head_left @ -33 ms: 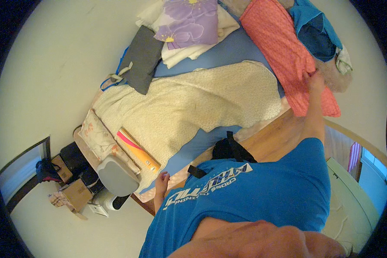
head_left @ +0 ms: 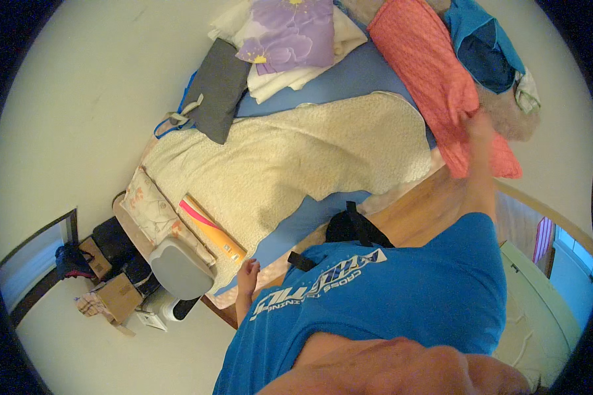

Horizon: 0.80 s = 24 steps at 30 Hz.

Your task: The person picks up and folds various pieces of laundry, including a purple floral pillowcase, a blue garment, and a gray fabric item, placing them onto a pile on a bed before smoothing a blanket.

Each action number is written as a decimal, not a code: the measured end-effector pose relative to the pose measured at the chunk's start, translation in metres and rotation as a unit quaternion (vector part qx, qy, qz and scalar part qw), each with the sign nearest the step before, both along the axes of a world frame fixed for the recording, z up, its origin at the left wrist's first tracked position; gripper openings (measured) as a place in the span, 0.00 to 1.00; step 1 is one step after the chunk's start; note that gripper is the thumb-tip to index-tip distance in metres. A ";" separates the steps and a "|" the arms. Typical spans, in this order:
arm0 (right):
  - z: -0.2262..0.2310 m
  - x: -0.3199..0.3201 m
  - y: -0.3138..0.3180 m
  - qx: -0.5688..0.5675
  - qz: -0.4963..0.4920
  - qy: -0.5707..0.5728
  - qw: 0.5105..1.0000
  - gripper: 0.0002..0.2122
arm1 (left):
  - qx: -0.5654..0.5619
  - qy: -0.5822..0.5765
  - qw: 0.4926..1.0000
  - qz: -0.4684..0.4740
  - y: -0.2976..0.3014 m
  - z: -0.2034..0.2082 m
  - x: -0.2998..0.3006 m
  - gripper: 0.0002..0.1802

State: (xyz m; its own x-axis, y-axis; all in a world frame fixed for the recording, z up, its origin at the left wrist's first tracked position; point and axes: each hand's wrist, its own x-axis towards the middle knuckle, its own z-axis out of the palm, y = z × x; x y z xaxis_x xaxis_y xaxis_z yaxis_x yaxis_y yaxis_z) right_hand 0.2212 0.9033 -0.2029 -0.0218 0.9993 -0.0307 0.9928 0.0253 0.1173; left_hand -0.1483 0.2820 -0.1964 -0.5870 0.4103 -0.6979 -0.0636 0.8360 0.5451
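Note:
My right hand (head_left: 480, 125) is on the lower part of a long coral-red folded cloth (head_left: 425, 62), which lies at the far right end of the bed. Motion blurs its fingers, so I cannot tell whether they grip the fabric. My left hand (head_left: 248, 271) hangs by the near edge of the bed with fingers loosely apart and nothing in them. Close to it lies an orange, white and pink flat package (head_left: 212, 230). A cream textured blanket (head_left: 296, 151) spreads over the blue sheet (head_left: 310, 214).
A purple flowered pillow (head_left: 290, 33) rests on white bedding (head_left: 290, 82), beside a dark grey folded item (head_left: 214, 92). Right of the coral cloth are blue fabric (head_left: 484, 46) and a beige furry piece (head_left: 510, 115). A grey rounded seat (head_left: 181, 270) and cardboard boxes (head_left: 117, 296) stand left.
My right hand has shifted slightly to the left on the coral cloth and become blurred. My left hand has moved up very slightly.

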 end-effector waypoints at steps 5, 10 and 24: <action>-0.068 -0.067 -0.095 -0.112 0.153 0.089 0.978 0.22 | -0.036 0.009 0.998 -0.059 0.006 -0.012 0.001 0.15; -0.079 -0.135 -0.187 -0.219 0.183 0.158 0.945 0.13 | -0.010 -0.051 0.999 0.007 -0.059 -0.048 0.011 0.15; 0.121 -0.277 -0.289 -0.104 0.235 0.520 0.815 0.15 | 0.108 -0.007 0.992 0.058 -0.069 -0.020 -0.031 0.17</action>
State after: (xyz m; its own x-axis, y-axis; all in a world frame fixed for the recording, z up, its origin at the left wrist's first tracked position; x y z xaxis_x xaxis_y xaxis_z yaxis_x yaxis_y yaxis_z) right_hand -0.0557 0.6144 -0.0815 -0.5231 0.8483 0.0819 0.4273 0.3442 -0.8360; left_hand -0.1791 0.2133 -0.2165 -0.6306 0.4817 -0.6085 -0.1611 0.6858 0.7098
